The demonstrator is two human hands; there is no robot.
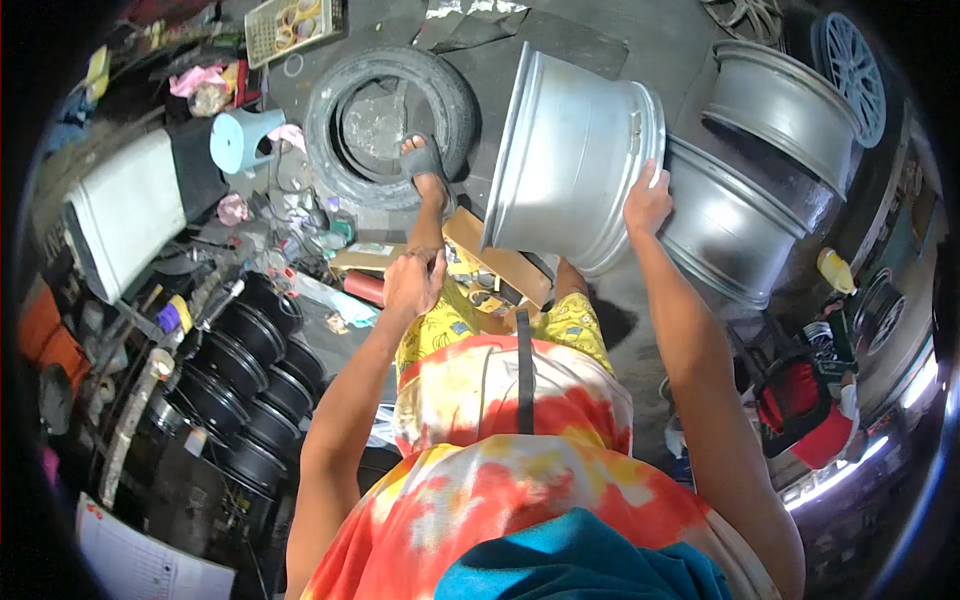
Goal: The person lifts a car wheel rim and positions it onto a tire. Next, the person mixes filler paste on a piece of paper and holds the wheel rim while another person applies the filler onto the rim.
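A silver wheel rim (570, 150) is in front of my legs, its smooth barrel facing up toward me. My right hand (648, 200) grips the rim's right edge, and a small white patch shows at the fingers. My left hand (413, 283) is at my left knee, with its fingers curled in; whatever is inside them, if anything, is hidden. Below the rim, between my legs, lies an open cardboard box (500, 268) with small items in it. My left foot, in a dark sandal (422, 158), is over the tire (455, 105).
More silver rims (735, 220) lie at the right, with a blue spoked wheel (853, 80) behind. Black rims (245, 370) are stacked at the lower left. A light-blue stool (240, 140) and a cream crate (290, 30) stand at the left. A red bag (815, 410) is at the right.
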